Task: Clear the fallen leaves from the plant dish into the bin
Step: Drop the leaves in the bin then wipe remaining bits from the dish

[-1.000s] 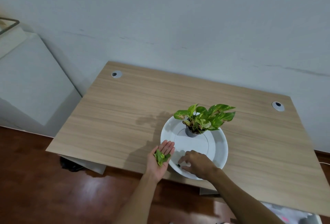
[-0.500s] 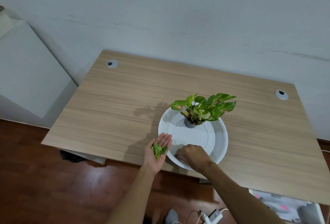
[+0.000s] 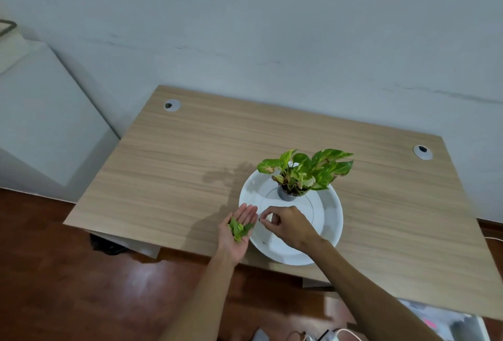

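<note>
A round white dish point(image 3: 330, 212) lies near the front edge of the wooden desk point(image 3: 174, 166). On its far side stands a small grey pot with a green variegated plant point(image 3: 306, 169). My left hand point(image 3: 239, 231) is held flat, palm up, at the dish's left rim, with several green leaves point(image 3: 239, 227) lying in the palm. My right hand point(image 3: 290, 225) hovers over the dish's front left part. Its thumb and forefinger are pinched on a tiny dark bit point(image 3: 260, 220), close to my left fingertips. No bin can be seen.
Two grey cable grommets sit in the desk, one far left point(image 3: 172, 105) and one far right point(image 3: 422, 151). A white cabinet point(image 3: 40, 123) stands left of the desk. Below the desk's front edge are a dark object on the floor point(image 3: 109, 245) and white cables point(image 3: 326, 336).
My right hand has lifted off the dish's front rim and moved toward my left fingertips with a pinched bit. My left hand still cups the leaves in the same spot.
</note>
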Available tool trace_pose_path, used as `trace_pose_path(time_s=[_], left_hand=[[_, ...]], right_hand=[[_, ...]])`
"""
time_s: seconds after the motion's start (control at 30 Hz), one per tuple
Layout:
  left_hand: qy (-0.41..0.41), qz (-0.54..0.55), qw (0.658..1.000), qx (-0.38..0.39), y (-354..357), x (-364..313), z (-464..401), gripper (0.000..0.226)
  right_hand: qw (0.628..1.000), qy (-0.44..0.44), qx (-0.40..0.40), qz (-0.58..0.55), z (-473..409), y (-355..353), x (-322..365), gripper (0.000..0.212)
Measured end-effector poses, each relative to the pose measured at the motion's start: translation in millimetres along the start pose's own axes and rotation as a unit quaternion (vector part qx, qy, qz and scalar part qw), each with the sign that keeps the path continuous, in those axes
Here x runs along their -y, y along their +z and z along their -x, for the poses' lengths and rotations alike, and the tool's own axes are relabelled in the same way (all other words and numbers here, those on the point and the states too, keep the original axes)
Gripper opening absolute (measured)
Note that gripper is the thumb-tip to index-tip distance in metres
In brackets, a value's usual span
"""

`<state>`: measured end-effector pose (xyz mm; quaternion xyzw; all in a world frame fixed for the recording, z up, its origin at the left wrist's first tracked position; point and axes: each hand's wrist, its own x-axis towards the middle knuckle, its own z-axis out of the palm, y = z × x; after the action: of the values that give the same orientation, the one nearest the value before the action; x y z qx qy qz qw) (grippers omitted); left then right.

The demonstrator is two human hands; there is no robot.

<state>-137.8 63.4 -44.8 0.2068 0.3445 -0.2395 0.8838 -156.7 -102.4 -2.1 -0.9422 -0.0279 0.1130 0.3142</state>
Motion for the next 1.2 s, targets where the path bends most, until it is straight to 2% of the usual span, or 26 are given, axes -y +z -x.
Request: trace_pose_path(time_s=[0.1, 0.2, 0.3, 0.43, 0.63, 0.77, 0.97, 1.03, 1.13, 1.2], left_hand=[[0.004, -0.008, 1.0, -0.001, 6.6, 1.2, -1.2, 0.044], [0.006, -0.013, 1.0, 0.009, 13.9, 1.7, 1.1, 0.044], [0.003, -0.007, 1.0, 0.026, 17.1, 0.6, 6.5, 0.045], [0.007, -0.006, 0.999, 0.041, 17.5, -2.4, 10.9, 0.046], [0.032, 0.012, 0.999, 0.015, 17.8, -10.8, 22.9, 0.042], [0.048, 0.044, 0.998, 0.013, 2.9, -24.9, 26.3, 0.043], [0.092, 0.127, 0.988, -0.005, -48.4, -81.3, 36.0, 0.041], [0.1, 0.16, 0.982, -0.016, -70.1, -102.4, 39.9, 0.04], [0.105, 0.189, 0.976, -0.028, -98.2, -132.3, 43.7, 0.041], [0.115, 0.2, 0.972, -0.035, -113.3, -153.0, 38.2, 0.041]], right_hand=[[0.999, -0.037, -0.003, -0.009, -6.3, -10.2, 19.2, 0.009], [0.996, -0.073, 0.024, 0.034, -8.8, -8.9, 34.4, 0.014], [0.994, -0.07, 0.037, 0.071, -10.1, -3.5, 37.8, 0.024], [0.995, -0.07, 0.041, 0.056, -6.9, -3.2, 38.3, 0.03], [0.997, -0.071, -0.019, -0.011, -8.5, -5.1, 45.7, 0.023], [0.995, -0.059, -0.08, 0.014, -17.6, 3.3, 62.7, 0.032], [0.999, -0.029, -0.016, -0.007, -56.5, 63.4, 107.8, 0.059], [1.0, -0.01, 0.01, -0.01, -67.9, 93.4, 119.1, 0.058], [0.996, -0.018, 0.055, 0.07, -75.8, 138.3, 113.7, 0.053], [0.987, -0.021, 0.043, 0.155, -80.1, 164.9, 107.0, 0.058]])
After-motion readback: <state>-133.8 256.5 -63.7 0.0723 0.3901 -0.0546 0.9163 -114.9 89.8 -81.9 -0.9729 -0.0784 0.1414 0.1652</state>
